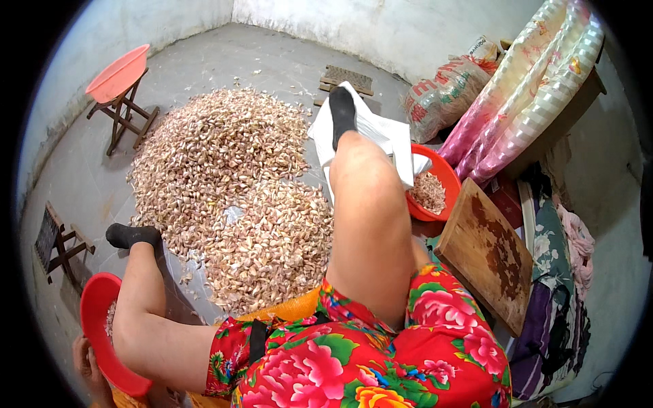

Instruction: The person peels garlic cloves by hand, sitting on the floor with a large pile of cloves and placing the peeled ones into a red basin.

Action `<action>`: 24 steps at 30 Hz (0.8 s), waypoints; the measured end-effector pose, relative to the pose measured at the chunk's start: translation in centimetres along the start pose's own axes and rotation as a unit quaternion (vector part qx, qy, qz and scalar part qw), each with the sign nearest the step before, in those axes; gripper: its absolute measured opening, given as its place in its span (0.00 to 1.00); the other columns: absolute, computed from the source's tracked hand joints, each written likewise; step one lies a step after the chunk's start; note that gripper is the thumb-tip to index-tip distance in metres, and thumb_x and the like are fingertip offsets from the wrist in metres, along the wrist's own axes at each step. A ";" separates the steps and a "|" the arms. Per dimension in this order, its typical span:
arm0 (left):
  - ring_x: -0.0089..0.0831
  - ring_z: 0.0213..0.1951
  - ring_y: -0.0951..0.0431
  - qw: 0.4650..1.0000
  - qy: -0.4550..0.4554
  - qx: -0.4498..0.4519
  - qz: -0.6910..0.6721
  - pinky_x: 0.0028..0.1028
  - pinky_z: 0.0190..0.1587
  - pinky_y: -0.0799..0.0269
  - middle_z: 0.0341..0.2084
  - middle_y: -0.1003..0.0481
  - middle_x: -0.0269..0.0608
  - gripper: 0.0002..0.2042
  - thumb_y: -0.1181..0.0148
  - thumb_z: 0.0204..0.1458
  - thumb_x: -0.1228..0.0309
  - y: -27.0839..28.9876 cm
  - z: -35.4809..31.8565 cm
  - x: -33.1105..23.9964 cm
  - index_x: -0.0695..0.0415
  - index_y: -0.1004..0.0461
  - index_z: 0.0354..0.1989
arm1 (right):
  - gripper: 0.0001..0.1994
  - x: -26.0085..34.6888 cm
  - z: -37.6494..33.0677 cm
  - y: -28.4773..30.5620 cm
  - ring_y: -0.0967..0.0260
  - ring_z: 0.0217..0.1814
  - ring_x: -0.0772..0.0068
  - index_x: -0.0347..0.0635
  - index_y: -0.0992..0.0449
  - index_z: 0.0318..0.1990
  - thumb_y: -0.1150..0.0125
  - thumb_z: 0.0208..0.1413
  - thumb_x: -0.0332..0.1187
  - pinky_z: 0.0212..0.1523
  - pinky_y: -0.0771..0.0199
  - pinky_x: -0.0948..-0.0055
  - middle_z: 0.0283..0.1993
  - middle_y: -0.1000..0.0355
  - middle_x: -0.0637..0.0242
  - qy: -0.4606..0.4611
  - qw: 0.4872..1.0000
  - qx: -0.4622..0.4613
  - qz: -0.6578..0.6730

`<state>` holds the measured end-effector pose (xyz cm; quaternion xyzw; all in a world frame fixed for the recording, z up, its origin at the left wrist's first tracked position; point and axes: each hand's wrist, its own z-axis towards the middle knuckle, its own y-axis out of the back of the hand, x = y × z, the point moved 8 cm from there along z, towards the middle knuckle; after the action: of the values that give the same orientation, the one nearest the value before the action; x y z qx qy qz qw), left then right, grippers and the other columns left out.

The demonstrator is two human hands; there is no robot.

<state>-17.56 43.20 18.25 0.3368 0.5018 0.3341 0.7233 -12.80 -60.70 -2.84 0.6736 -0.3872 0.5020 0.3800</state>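
Left hand point(88, 367) at 8 o'clock, fingers at the rim of a red basin point(126, 364); seems closed on that edge, though the grip is partly cut off. Right hand out of view, so its state cannot be told; hands appear apart.

Basin sits tilted just beside the left leg point(160, 333), which hides part of it; the grip probably steadies it. A little pale, pinkish matter shows inside, too hidden to name.

Garlic cloves point(218, 143) lie heaped on the floor point(272, 61), from centre out to 10 o'clock. Wearer's legs spread either side of the near part, black-socked left foot point(132, 235) at the heap's edge; a posture that likely keeps the cloves within reach.

At 3 o'clock, an orange-red basin point(454, 182) holding small pinkish-pale pieces, perhaps kept separate from the heap. At 10 o'clock, a pink basin point(119, 73) rests on a folding stool point(122, 119), presumably to keep it off the floor. Wooden board point(469, 238) leans between 3 and 4, seemingly stowed aside.
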 end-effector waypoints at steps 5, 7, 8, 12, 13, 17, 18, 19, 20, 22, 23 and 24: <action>0.43 0.53 0.23 0.998 -0.039 -0.008 -0.050 0.35 0.57 0.29 0.51 0.24 0.50 0.11 0.46 0.61 0.78 -4.7 1.9 -1.0 0.66 0.24 0.50 | 0.20 1.5 -1.5 -1.8 0.22 0.42 0.60 0.32 0.23 0.51 0.28 0.51 0.26 0.36 0.21 0.62 0.48 0.21 0.56 -0.007 0.999 0.044 0.020; 0.44 0.55 0.24 0.998 0.016 0.012 -0.066 0.36 0.60 0.30 0.53 0.25 0.50 0.12 0.48 0.59 0.82 -6.0 1.3 1.9 0.66 0.26 0.50 | 0.19 1.1 -1.9 -3.5 0.22 0.41 0.60 0.32 0.23 0.51 0.29 0.51 0.26 0.36 0.21 0.62 0.48 0.21 0.56 -0.018 0.997 0.067 0.026; 0.43 0.55 0.24 0.998 0.031 0.026 -0.057 0.35 0.59 0.30 0.53 0.25 0.50 0.13 0.47 0.59 0.83 -6.1 1.3 4.3 0.65 0.26 0.51 | 0.18 0.8 -2.1 -4.6 0.22 0.41 0.60 0.32 0.23 0.51 0.29 0.52 0.26 0.36 0.21 0.63 0.48 0.21 0.56 -0.027 0.996 0.080 0.031; 0.36 0.52 0.24 0.989 0.119 0.057 -0.073 0.32 0.58 0.30 0.48 0.23 0.45 0.11 0.46 0.60 0.82 -8.5 3.2 5.5 0.67 0.25 0.50 | 0.17 -2.0 -2.1 -6.5 0.22 0.40 0.61 0.32 0.23 0.50 0.31 0.53 0.25 0.35 0.22 0.64 0.47 0.21 0.56 -0.058 0.990 0.117 0.051; 0.36 0.51 0.24 0.989 0.116 0.063 -0.070 0.32 0.57 0.30 0.47 0.24 0.45 0.11 0.46 0.60 0.82 -9.2 4.2 4.4 0.67 0.26 0.50 | 0.16 -2.9 -1.9 -6.9 0.22 0.39 0.61 0.32 0.23 0.50 0.31 0.53 0.25 0.35 0.22 0.64 0.47 0.21 0.56 -0.068 0.988 0.126 0.060; 0.36 0.48 0.24 0.988 0.096 0.093 -0.072 0.31 0.55 0.30 0.44 0.25 0.46 0.11 0.47 0.59 0.83 -12.5 9.7 -0.1 0.67 0.26 0.48 | 0.15 -6.2 -2.0 -7.9 0.22 0.38 0.62 0.32 0.22 0.49 0.33 0.54 0.24 0.34 0.22 0.65 0.46 0.21 0.56 -0.101 0.978 0.167 0.072; 0.36 0.48 0.24 0.989 0.084 0.096 -0.071 0.31 0.55 0.30 0.44 0.25 0.45 0.10 0.47 0.59 0.83 -13.2 11.4 -0.9 0.67 0.26 0.48 | 0.14 -7.5 -2.2 -7.2 0.22 0.38 0.62 0.32 0.22 0.49 0.33 0.54 0.24 0.34 0.22 0.65 0.46 0.21 0.56 -0.110 0.976 0.172 0.072; 0.36 0.48 0.24 0.990 0.068 0.100 -0.072 0.31 0.55 0.30 0.43 0.25 0.45 0.10 0.47 0.59 0.83 -14.2 13.1 -2.0 0.67 0.26 0.48 | 0.14 -8.5 -2.5 -6.2 0.22 0.38 0.62 0.32 0.22 0.49 0.34 0.55 0.24 0.33 0.22 0.66 0.45 0.21 0.56 -0.120 0.975 0.176 0.069; 0.36 0.48 0.24 0.991 0.054 0.098 -0.067 0.31 0.55 0.30 0.43 0.25 0.45 0.10 0.47 0.59 0.83 -14.4 14.7 -3.1 0.67 0.26 0.48 | 0.14 -9.8 -3.1 -5.9 0.22 0.37 0.63 0.32 0.22 0.49 0.34 0.55 0.24 0.33 0.22 0.66 0.45 0.20 0.57 -0.132 0.971 0.186 0.067; 0.36 0.48 0.24 0.993 0.020 0.099 -0.065 0.31 0.54 0.30 0.43 0.25 0.45 0.10 0.47 0.58 0.83 -15.4 17.8 -5.8 0.67 0.26 0.47 | 0.13 -11.9 -4.5 -3.9 0.22 0.37 0.63 0.32 0.22 0.48 0.35 0.55 0.24 0.33 0.22 0.66 0.45 0.20 0.57 -0.155 0.966 0.201 0.059; 0.36 0.48 0.24 0.993 0.005 0.101 -0.063 0.31 0.54 0.30 0.42 0.25 0.45 0.10 0.47 0.58 0.83 -16.0 18.9 -7.2 0.67 0.26 0.47 | 0.13 -13.1 -5.4 -2.9 0.22 0.36 0.63 0.32 0.22 0.48 0.35 0.56 0.24 0.33 0.22 0.67 0.45 0.20 0.57 -0.166 0.963 0.207 0.054; 0.35 0.48 0.24 0.992 -0.006 0.107 -0.063 0.31 0.54 0.30 0.42 0.25 0.44 0.10 0.47 0.58 0.83 -16.7 20.1 -8.5 0.67 0.26 0.47 | 0.12 -13.9 -6.1 -1.5 0.22 0.36 0.63 0.32 0.22 0.48 0.36 0.56 0.23 0.32 0.23 0.67 0.44 0.20 0.57 -0.175 0.961 0.209 0.047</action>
<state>1.61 23.94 14.16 0.3819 0.5503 0.2306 0.7058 -16.46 -52.62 -15.28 0.7964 -0.3651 0.4633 0.1334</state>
